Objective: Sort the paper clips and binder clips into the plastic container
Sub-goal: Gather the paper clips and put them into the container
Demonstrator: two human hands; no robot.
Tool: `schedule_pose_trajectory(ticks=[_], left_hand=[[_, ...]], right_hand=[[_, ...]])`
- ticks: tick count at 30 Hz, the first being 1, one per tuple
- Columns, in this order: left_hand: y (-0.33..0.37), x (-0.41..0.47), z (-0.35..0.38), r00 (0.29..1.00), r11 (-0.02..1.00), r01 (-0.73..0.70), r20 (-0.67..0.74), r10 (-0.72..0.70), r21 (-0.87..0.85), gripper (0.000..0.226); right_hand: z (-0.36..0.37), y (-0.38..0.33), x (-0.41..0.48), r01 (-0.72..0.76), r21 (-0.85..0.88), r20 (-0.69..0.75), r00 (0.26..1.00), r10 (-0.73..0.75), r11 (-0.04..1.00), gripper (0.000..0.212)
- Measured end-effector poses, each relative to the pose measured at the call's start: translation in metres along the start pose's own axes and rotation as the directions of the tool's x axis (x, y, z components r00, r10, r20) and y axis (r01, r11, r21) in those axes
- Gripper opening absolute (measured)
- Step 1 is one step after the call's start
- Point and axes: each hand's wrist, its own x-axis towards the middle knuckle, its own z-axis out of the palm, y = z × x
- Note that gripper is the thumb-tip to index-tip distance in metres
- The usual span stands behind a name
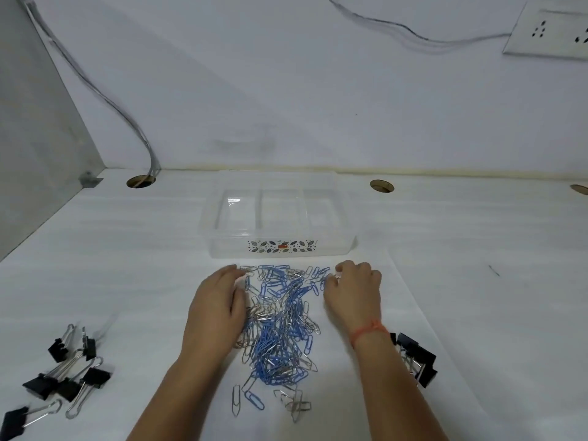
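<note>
Paper clips [280, 326], blue and silver mixed, lie in a long heap on the white desk [477, 249] right in front of me. My left hand [216, 313] rests flat and open along the heap's left edge, fingers spread and holding nothing. My right hand [353, 291] sits at the upper right of the heap, fingers curled down onto the clips; I cannot tell whether it has pinched any. A red thread [369, 329] circles that wrist. Just beyond the heap stands the clear plastic container [276, 218], divided into three compartments, with a leaf-pattern sticker [282, 246] on its near wall; its small red mark is too small to read. Black binder clips [63, 374] are scattered far left, and another cluster [416, 358] lies beside my right forearm.
</note>
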Motion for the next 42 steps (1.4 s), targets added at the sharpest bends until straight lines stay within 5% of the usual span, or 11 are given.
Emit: schedule_pose_trajectory(ticks=[3,7,13,16,20,23,31,36,42], left_hand=[[0.000,0.018,0.015,0.997,0.998,-0.002,0.077,-0.003,0.071,0.040],[0.002,0.012,0.020,0.997,0.999,-0.048,0.068,0.048,0.001,0.028],[0.005,0.012,0.016,1.000,0.995,0.012,-0.003,-0.012,-0.095,0.027],[0.004,0.024,0.024,0.998,0.999,-0.036,0.056,0.036,-0.007,0.032],[0.010,0.027,0.030,0.995,0.997,-0.048,0.088,0.053,-0.060,0.032],[0.012,0.021,0.029,0.998,0.996,-0.022,0.055,0.027,-0.091,0.030],[0.009,0.032,0.037,0.998,1.000,-0.014,0.063,0.014,0.006,0.034],[0.010,0.035,0.041,0.998,0.999,-0.014,0.070,0.011,0.041,0.033],[0.009,0.040,0.043,0.998,1.000,0.010,0.060,-0.010,0.005,0.033]], right_hand=[[0.013,-0.010,-0.009,0.053,-0.026,0.026,0.998,-0.052,0.998,0.033],[0.026,-0.020,-0.030,0.202,0.145,0.084,0.973,-0.215,0.969,0.029],[0.036,-0.014,-0.005,0.072,0.284,-0.138,0.990,-0.033,0.956,0.031],[0.041,-0.015,0.004,0.143,0.180,-0.129,0.984,-0.121,0.973,0.031],[0.047,-0.018,-0.002,0.272,0.315,-0.063,0.962,-0.266,0.909,0.027],[0.047,-0.017,-0.003,0.257,0.416,-0.114,0.966,-0.230,0.873,0.032],[0.058,-0.027,0.008,0.290,0.109,-0.094,0.955,-0.281,0.951,0.052],[0.059,-0.025,0.009,0.260,0.247,-0.134,0.963,-0.232,0.933,0.042],[0.065,-0.028,0.012,0.274,0.130,-0.154,0.955,-0.253,0.953,0.046]])
